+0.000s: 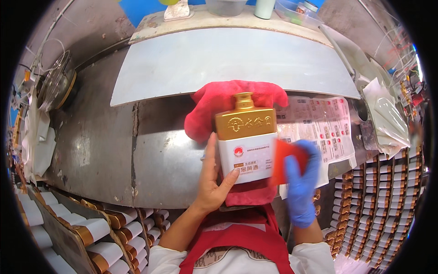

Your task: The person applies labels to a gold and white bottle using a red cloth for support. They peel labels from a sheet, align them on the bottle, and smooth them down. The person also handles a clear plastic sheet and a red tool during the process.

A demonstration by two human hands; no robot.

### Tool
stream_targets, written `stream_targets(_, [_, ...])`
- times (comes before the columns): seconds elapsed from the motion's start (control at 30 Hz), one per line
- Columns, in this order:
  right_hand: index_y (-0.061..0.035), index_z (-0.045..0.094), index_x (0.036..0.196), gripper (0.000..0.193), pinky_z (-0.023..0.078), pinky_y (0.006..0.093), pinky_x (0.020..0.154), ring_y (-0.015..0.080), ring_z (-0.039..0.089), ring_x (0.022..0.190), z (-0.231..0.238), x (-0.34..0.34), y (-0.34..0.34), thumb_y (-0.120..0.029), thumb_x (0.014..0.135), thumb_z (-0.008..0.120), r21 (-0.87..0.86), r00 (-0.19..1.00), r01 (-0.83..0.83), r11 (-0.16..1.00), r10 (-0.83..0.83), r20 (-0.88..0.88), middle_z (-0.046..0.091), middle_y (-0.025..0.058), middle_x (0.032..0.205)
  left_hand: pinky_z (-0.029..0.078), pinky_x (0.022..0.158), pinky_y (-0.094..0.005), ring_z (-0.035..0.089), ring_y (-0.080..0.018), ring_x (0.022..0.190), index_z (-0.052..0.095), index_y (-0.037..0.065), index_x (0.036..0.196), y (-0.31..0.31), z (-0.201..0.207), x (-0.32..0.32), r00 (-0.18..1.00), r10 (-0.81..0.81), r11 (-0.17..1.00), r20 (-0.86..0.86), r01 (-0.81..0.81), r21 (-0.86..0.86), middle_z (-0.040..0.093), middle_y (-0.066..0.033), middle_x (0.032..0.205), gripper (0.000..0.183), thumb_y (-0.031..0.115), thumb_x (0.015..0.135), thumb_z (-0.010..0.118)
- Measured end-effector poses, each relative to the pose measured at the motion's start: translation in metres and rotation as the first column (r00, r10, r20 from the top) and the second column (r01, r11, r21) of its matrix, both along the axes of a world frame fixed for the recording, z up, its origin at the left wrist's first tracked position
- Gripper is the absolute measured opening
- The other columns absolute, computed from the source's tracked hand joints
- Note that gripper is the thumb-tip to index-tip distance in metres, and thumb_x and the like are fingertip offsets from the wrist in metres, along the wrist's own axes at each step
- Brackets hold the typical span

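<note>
A flat-sided bottle [247,157] with a gold shoulder and neck and a white, labelled lower body lies face up on a pink-red towel [203,114]. My bare left hand [216,180] grips its left lower edge, the thumb resting on the front near the label. In a blue glove, my right hand [303,182] holds a flat red scraper [284,160] against the bottle's right edge. Motion blurs the scraper and the gloved fingers somewhat. The neck points away from me, and the base is towards my red apron [242,242].
Printed label sheets [335,123] lie right of the bottle. A pale board [228,64] spans the back of the metal table [100,150]. White-and-gold bottles stand in racks at lower left [98,228] and right [372,214]. Plastic tubs [226,7] sit at the far edge.
</note>
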State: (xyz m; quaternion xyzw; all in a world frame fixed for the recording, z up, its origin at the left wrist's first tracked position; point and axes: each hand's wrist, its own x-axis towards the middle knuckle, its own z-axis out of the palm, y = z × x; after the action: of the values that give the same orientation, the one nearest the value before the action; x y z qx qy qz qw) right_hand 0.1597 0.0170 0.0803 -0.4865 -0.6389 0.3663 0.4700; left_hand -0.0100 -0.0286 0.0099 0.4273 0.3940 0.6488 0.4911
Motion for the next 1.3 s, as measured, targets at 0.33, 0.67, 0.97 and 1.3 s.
stream_targets(0.33, [0.0019,0.044,0.117,0.033,0.039,0.0336,0.092,0.022,0.048,0.104,-0.039,0.019,0.017,-0.01,0.088,0.055,0.117,0.953,0.177,0.977,-0.2,0.227,0.048,0.0141,0.111,0.027,0.107,-0.0365,0.03,-0.0242,0.132,-0.002,0.003,0.145,0.0,0.009,0.001,1.0,-0.023,0.999,-0.02,0.023,-0.029,0.02,-0.0156,0.147,0.082,-0.01,0.083,0.049])
stream_targets(0.67, [-0.0234,0.07,0.093,0.03,0.047,0.0324,0.063,0.0215,0.057,0.076,-0.007,-0.011,0.012,-0.009,0.067,0.07,0.343,0.664,-0.68,0.648,0.346,0.663,0.065,0.003,0.089,0.014,0.112,-0.0387,0.018,-0.0257,0.138,-0.003,-0.001,0.144,-0.005,-0.003,-0.014,0.974,-0.082,0.997,0.21,0.081,0.017,0.012,-0.0151,0.15,0.078,0.036,0.094,0.045])
stream_targets(0.97, [-0.0206,0.066,0.086,0.025,0.047,0.034,0.07,0.0207,0.062,0.079,0.018,0.0,0.062,-0.008,0.064,0.068,0.414,0.725,-0.652,0.635,0.364,0.585,0.067,-0.0006,0.092,0.017,0.111,-0.0397,0.016,-0.0256,0.139,-0.001,-0.003,0.144,-0.01,-0.004,-0.012,0.99,-0.058,0.998,0.128,0.062,-0.028,0.011,-0.0157,0.15,0.087,0.047,0.091,0.046])
stream_targets(1.3, [-0.0175,0.065,0.085,0.025,0.048,0.0344,0.069,0.0201,0.06,0.078,0.012,0.047,0.05,-0.01,0.062,0.07,0.352,0.687,-0.704,0.617,0.467,0.556,0.067,-0.0004,0.092,0.03,0.1,-0.0549,0.037,-0.0394,0.121,0.05,0.015,0.126,-0.033,-0.017,-0.016,0.545,0.334,0.89,-0.769,0.088,0.448,0.039,-0.0258,0.129,0.057,0.039,0.079,0.069])
